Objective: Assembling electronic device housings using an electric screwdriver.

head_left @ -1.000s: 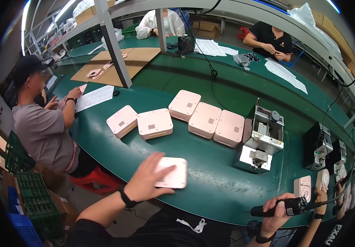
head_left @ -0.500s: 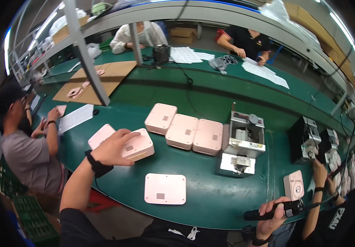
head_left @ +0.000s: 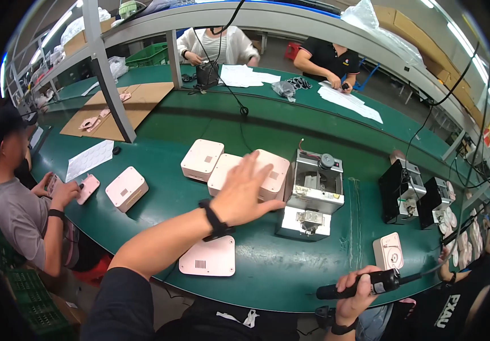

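Observation:
My left hand [head_left: 242,190], fingers spread, is over a row of pink square boxes at mid-table. It hides parts of the middle box [head_left: 217,177] and the right box [head_left: 278,170]; whether it touches them I cannot tell. The third box of the row [head_left: 202,158] is at its left. Below my left wrist lies a pink panel-like piece [head_left: 208,262] with a small vent grid, partly covered by the forearm. My right hand [head_left: 358,288] is wrapped round a black corded electric screwdriver [head_left: 336,291], held sideways above the table's front edge.
Another pink box [head_left: 127,188] stands at left, near a co-worker handling a pink piece [head_left: 88,188]. A metal machine [head_left: 316,190] is right of the row. Further right are a pink device with a round dial [head_left: 390,250] and black machines [head_left: 402,193]. A grey post [head_left: 111,85] rises at left.
My left hand has let go of a pink box on the left and moved right, over the row. My right hand keeps the screwdriver. The view has shifted slightly.

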`<state>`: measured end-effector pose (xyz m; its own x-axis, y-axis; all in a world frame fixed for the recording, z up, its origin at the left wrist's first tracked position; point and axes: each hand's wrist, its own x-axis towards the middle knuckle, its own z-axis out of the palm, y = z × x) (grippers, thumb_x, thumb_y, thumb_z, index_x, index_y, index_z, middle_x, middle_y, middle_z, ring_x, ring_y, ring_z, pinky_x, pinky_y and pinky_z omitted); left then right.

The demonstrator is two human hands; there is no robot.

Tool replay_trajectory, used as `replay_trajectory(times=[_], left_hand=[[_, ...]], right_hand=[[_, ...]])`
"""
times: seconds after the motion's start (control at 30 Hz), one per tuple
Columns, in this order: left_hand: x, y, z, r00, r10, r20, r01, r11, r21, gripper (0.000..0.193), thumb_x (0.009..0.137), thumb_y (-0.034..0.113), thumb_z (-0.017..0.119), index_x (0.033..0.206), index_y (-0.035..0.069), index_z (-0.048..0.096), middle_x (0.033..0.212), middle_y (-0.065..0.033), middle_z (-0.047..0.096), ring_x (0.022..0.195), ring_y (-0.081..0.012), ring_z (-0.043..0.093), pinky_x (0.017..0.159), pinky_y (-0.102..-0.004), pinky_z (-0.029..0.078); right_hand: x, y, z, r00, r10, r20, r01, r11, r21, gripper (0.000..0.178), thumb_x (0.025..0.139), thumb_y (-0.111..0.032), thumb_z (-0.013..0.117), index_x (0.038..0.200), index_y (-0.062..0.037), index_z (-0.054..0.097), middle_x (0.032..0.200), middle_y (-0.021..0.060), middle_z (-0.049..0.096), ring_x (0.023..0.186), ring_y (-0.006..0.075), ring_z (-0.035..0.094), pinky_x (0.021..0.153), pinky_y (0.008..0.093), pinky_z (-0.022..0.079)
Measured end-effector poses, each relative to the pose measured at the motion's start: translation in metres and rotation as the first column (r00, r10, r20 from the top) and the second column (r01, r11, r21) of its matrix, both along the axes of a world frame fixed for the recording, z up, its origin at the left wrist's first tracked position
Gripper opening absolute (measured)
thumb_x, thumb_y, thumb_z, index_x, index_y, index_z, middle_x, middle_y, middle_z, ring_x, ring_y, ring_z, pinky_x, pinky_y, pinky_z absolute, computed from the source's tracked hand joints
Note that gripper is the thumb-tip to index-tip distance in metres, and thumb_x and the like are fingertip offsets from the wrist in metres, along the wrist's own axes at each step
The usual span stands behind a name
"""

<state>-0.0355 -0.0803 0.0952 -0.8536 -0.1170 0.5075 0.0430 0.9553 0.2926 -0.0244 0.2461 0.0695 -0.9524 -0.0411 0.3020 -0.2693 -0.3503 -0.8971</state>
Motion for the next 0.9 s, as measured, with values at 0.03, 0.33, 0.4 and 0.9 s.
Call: replay_trajectory(times=[0.03,0.33,0.4,0.9], left_hand=[[0.01,-0.004,0.004,0.997,-0.048,-0.063,0.051,0.997,0.05,0.076,0.075,0.046,0.081,0.131,0.001,0.056,0.143,-0.0287,0.043,0.132,-0.0458,0.043,0.111,-0.0519,0.035],[0.207,-0.216,-0.015,0.756,0.556,0.346,-0.431,0.82,-0.375,0.102,0.052,0.043,0.093,0.14,0.013,0.051,0.145,-0.0259,0.042,0.13,-0.0437,0.047,0.107,-0.0484,0.042],[0.225,-0.25,-0.039,0.813,0.415,0.409,-0.412,0.906,-0.099,0.097,0.054,0.044,0.091,0.139,0.015,0.054,0.141,-0.0246,0.047,0.128,-0.0412,0.05,0.105,-0.0475,0.044],[0.031,-0.231,-0.054,0.715,0.629,0.304,-0.687,0.713,0.141,0.08,0.07,0.066,0.075,0.13,0.015,0.064,0.137,-0.0219,0.052,0.126,-0.0385,0.052,0.107,-0.0456,0.042]], right_hand=[[-0.001,0.008,-0.002,1.0,-0.028,0.006,0.029,0.999,-0.028,0.023,0.097,-0.027,0.057,0.101,-0.0071,0.047,0.065,0.0031,0.047,0.046,0.0135,0.044,0.046,0.0283,0.041],[-0.012,0.016,-0.005,0.994,-0.068,0.088,0.078,0.989,-0.122,0.026,0.097,-0.03,0.057,0.1,-0.0068,0.046,0.065,0.0027,0.045,0.046,0.0121,0.042,0.047,0.0277,0.04],[-0.016,0.011,-0.004,0.995,-0.064,0.081,0.072,0.991,-0.111,0.026,0.099,-0.031,0.057,0.1,-0.0074,0.047,0.065,0.0017,0.045,0.045,0.0109,0.041,0.047,0.0266,0.038],[-0.015,-0.012,-0.004,0.999,0.037,0.019,-0.038,0.997,0.064,0.024,0.096,-0.022,0.06,0.103,-0.0031,0.047,0.067,0.0047,0.047,0.047,0.0126,0.045,0.046,0.0265,0.042]])
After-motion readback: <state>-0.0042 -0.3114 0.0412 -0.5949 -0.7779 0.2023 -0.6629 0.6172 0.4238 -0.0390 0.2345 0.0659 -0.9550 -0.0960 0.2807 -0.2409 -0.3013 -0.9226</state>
